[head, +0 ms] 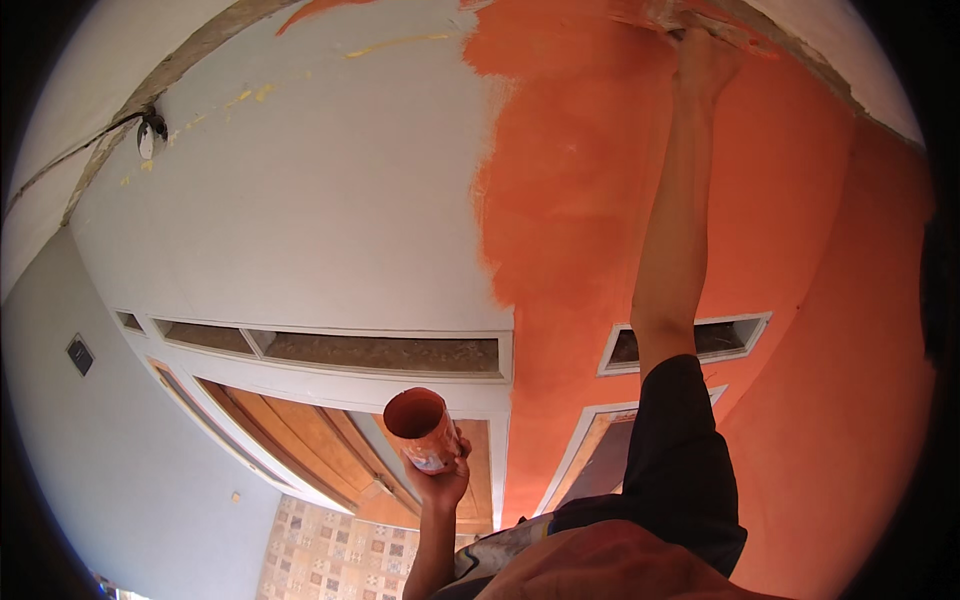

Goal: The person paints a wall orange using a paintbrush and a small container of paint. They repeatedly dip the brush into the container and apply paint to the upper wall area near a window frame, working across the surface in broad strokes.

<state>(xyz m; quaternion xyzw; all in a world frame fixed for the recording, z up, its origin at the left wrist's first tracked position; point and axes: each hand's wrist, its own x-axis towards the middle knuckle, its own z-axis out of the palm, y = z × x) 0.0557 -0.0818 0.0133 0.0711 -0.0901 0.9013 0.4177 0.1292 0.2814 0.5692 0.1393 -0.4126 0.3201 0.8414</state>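
My left hand (442,480) grips a paint-smeared cylindrical can (429,439) from below and the side, holding it at about chest height. The can's open mouth is coated inside with orange-red paint, and its paint level cannot be made out. My right arm stretches high up, and my right hand (705,64) is at the top of the wall, just under the ceiling edge. Its fingers are closed on what looks like a paintbrush (677,34), mostly hidden by the hand. Around it the wall is covered in wet-looking orange paint (570,180), which ends in a ragged edge against the pale grey wall (337,202).
A rough, unpainted strip (802,64) runs between wall and ceiling. White-framed vent openings (382,352) sit above a wooden door (300,427) and a second doorway (600,457). A round fixture with cable (150,135) hangs upper left. Patterned tiles (322,551) show below.
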